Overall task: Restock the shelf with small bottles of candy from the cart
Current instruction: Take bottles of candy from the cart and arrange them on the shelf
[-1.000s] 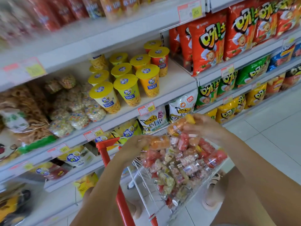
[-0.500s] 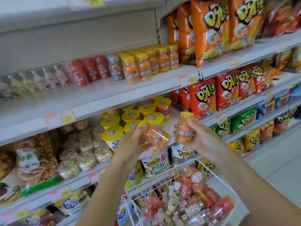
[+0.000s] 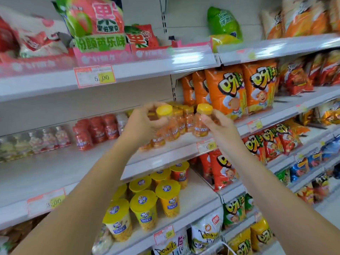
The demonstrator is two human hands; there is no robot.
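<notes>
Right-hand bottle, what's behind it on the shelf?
Behind the bottle stand more orange bottles with yellow caps, slightly to its left. The right hand covers what stands to their right.

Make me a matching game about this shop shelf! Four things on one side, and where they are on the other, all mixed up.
Things
1. red bottles
2. yellow-lidded cups
3. green bag
4. yellow-capped orange bottle

Places
A. on the top shelf
B. held in the right hand
C. on the shelf below both hands
D. standing on the shelf, left of the left hand

Pairs: 1-D, 2-C, 3-A, 4-B
</notes>
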